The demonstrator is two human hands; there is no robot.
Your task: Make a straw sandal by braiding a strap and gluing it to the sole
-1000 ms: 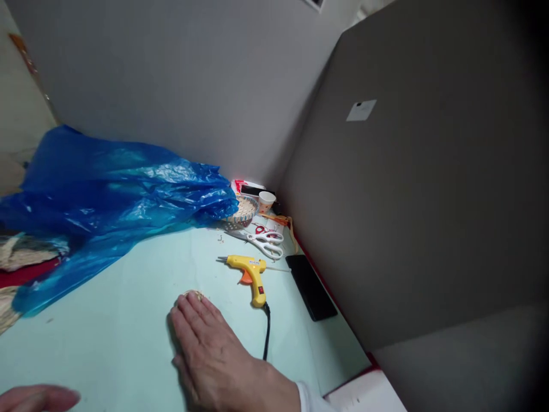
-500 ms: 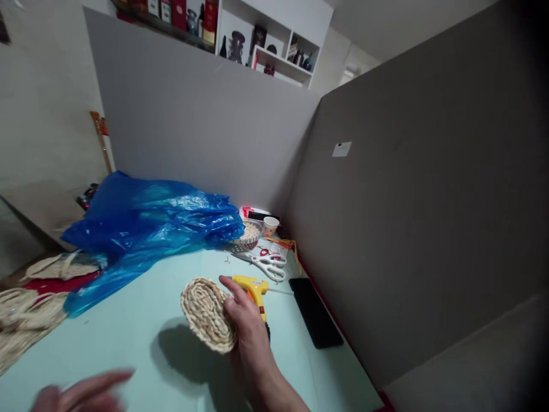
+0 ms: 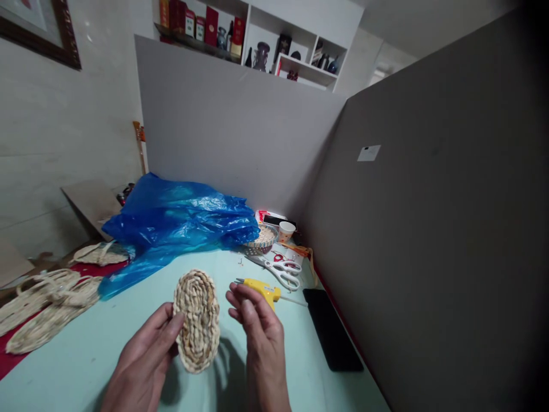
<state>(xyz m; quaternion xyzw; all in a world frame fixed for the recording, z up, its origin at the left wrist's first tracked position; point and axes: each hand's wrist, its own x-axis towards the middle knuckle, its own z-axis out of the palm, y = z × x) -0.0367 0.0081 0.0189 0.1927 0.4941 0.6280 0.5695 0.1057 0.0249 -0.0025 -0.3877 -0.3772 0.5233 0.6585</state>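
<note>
An oval coil of braided straw point(image 3: 197, 320), pale and tightly wound, is held up above the pale green table point(image 3: 128, 332). My left hand point(image 3: 148, 355) pinches its left edge, thumb on the near face and fingers behind. Just right of the coil, my right hand point(image 3: 261, 337) is raised with its fingers curved and apart, touching nothing that I can see. Behind that hand lies a yellow glue gun point(image 3: 262, 290) with a glue stick out of its back; its handle is partly hidden by the hand.
White-handled scissors point(image 3: 283, 272), a basket point(image 3: 268, 236) and a paper cup point(image 3: 286, 230) stand beyond the glue gun. A black tablet-like slab point(image 3: 332, 332) lies at right. Blue plastic point(image 3: 184, 214) covers the back left, near woven straw pieces point(image 3: 55, 297). Grey panels point(image 3: 240, 126) wall the table.
The straw coil has passed from my right hand to my left and now stands more upright. My left hand has come in from the lower left; my right hand has let go. The view has swung left.
</note>
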